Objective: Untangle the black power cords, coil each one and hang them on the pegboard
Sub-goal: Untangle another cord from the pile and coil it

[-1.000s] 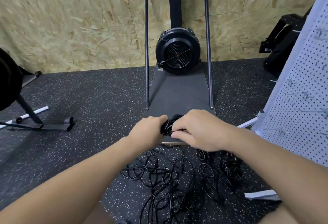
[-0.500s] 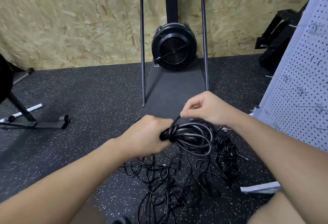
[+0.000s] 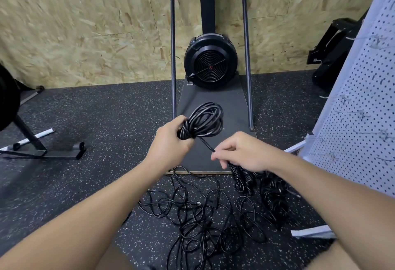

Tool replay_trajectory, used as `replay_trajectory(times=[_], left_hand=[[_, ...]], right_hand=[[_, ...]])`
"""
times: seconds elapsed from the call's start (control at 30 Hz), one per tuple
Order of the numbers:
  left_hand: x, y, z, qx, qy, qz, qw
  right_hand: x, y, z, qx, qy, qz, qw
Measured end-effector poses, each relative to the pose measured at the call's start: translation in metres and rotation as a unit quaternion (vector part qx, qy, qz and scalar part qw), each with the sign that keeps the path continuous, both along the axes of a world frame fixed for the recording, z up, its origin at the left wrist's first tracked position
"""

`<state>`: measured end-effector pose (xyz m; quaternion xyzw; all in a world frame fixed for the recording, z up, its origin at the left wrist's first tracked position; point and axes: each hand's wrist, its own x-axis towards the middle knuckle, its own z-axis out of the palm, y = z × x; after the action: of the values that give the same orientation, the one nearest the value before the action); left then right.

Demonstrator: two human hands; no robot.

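My left hand [image 3: 171, 143] grips a coiled black power cord [image 3: 206, 120] at its bunched end, the loops standing up over the platform. A free tail of that cord [image 3: 206, 144] runs down to my right hand [image 3: 241, 154], which pinches it between thumb and fingers. Below my hands a tangle of black cords [image 3: 198, 216] lies loose on the speckled floor. Beside it, at the right, lie two bundled cords [image 3: 273, 197]. The white pegboard [image 3: 359, 124] with several wire hooks leans at the right edge.
A black fan machine [image 3: 210, 64] stands on a grey platform [image 3: 230, 100] with a metal frame against the chipboard wall. A black stand [image 3: 40, 152] sits at the left. Black equipment [image 3: 333, 47] rests behind the pegboard. A white strip [image 3: 314, 232] lies at the lower right.
My left hand has lifted the coil up and away, its loops now above the hand. My right hand has dropped lower, drawing the cord's tail out from the coil.
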<state>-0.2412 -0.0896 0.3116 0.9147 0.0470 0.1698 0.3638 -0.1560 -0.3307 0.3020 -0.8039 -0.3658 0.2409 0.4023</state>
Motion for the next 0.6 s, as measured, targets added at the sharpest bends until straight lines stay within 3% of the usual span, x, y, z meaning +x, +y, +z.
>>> replay_trajectory(times=[0.07,0.17,0.3,0.4,0.6], left_hand=[[0.007,0.004,-0.004,0.02,0.024,0.037,0.999],[0.014,0.007,-0.014,0.122,0.071,0.061,0.988],[0.014,-0.001,-0.024,0.254,0.135,0.017,0.958],[0.008,-0.015,-0.029,0.332,0.165,-0.044,0.928],[-0.002,-0.018,-0.032,0.363,0.142,-0.184,0.902]], right_hand=[[-0.013,0.003,0.004,-0.023,-0.056,0.028,0.998],[-0.028,0.001,0.024,-0.026,-0.134,0.072,0.988],[-0.019,-0.008,0.041,-0.01,-0.211,0.045,0.976],[-0.01,-0.01,0.037,-0.011,-0.227,0.025,0.974],[0.008,-0.013,0.025,0.031,-0.168,0.008,0.985]])
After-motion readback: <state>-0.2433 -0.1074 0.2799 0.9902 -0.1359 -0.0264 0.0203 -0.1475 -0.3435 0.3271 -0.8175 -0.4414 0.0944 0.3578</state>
